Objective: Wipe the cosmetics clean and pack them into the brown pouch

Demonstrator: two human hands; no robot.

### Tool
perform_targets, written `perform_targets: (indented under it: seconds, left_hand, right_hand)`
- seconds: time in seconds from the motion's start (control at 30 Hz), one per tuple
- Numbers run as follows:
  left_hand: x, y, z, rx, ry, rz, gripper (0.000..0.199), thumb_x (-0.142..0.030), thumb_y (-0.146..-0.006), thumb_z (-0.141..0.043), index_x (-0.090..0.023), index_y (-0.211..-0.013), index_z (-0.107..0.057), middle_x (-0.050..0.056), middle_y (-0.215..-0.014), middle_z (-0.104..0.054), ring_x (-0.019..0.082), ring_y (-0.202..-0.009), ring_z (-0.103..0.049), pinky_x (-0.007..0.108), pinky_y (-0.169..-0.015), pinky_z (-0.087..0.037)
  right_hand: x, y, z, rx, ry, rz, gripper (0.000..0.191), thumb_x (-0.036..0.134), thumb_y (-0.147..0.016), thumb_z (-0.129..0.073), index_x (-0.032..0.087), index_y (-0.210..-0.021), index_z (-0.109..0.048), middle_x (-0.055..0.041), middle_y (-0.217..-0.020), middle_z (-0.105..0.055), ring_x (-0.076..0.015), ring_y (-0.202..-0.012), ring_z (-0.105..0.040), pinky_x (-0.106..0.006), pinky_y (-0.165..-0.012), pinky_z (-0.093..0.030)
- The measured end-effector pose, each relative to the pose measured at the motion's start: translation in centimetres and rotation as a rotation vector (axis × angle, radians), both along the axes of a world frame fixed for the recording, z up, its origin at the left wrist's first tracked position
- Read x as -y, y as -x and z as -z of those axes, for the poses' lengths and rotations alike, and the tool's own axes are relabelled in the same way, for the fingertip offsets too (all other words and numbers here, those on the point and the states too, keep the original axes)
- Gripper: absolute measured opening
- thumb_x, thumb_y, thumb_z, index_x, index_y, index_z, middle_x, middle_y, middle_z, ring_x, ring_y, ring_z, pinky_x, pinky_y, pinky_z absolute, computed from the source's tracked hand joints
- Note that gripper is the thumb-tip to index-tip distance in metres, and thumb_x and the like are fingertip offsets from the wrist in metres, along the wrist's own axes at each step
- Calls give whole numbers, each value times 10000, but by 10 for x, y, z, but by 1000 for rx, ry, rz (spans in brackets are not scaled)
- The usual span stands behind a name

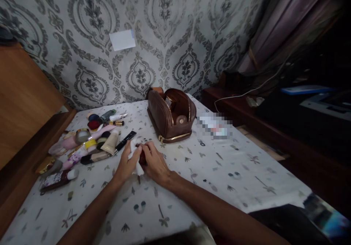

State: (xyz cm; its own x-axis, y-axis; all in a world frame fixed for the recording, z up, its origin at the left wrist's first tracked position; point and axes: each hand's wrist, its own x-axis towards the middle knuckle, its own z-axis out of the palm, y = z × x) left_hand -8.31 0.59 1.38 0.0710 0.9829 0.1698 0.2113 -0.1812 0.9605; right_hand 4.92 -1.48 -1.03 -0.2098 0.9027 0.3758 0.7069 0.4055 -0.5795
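As we join the action over the white printed tablecloth (pixel 236 186), 2 bare hands are together near its middle, and here's the grip: the left hand (pixel 126 164) has its fingers curled around a crumpled white sheet (pixel 139 169), while the right hand (pixel 157 166) has its fingers bent over a glossy dark red object (pixel 142 157). That object sits between the hands, in front of the bag; it could be a small bottle, though the fingers cover too much to be sure.

How far along? The brown leather-look bag (pixel 157 117) with the gold-toned zip gapes wide, so the opening is done, and a busy spread lies out to the left: a cream-coloured tube (pixel 110 142), a slim black tube (pixel 125 142), a yellow-banded round jar (pixel 91 145), a dark bottle with a floral label and white cap (pixel 56 180). I'd call it midway: 1 object in hand, the sheet against it, that handling seemingly unfinished.

On to the lettering (a thin scoreboard, this), and no brand can be called: the floral label yields no words, the slim black tube shows pale marks too tiny to read, the white rectangular card (pixel 122 40) on the wall looks blank, and a patch (pixel 215 125) right of the bag is pixelated beyond reading.
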Motion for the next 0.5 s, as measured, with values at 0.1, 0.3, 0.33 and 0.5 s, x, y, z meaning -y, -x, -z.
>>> perform_targets:
  seconds: [0.1,0.3,0.33,0.5]
  left_hand:
    - [-6,3,1,232,244,-116,413,-496,-717,-727,-181,-973,-652,26,-897,-695,225,-924,-663,357,-882,-510]
    - [-12,9,-8,497,431,-191,502,-402,-518,-853,-166,-893,-619,-48,-679,-651,149,-573,-646,266,-583,-525]
    - [-12,8,-9,517,439,-190,485,-392,-516,-856,-166,-868,-611,-50,-668,-648,142,-560,-641,256,-569,-520]
    - [-14,3,-6,581,428,-49,438,-499,-581,-821,-177,-765,-588,-38,-615,-642,173,-604,-669,288,-631,-548]
  right_hand:
    - [0,1,4,-7,-2,-74,631,49,-753,-601,228,-1332,-425,-105,-1224,-459,-249,-1092,-545,-410,-901,-519]
    - [0,0,2,-184,32,-197,673,40,-707,-656,238,-1315,-447,-84,-1248,-436,-232,-1139,-518,-397,-971,-479]
    - [-1,0,0,-244,36,-188,648,65,-706,-685,230,-1292,-466,-80,-1227,-449,-224,-1113,-531,-388,-965,-479]
    - [-6,3,-5,-650,139,-76,641,247,-592,-844,222,-1155,-540,-53,-1099,-557,-233,-1023,-566,-397,-918,-482]
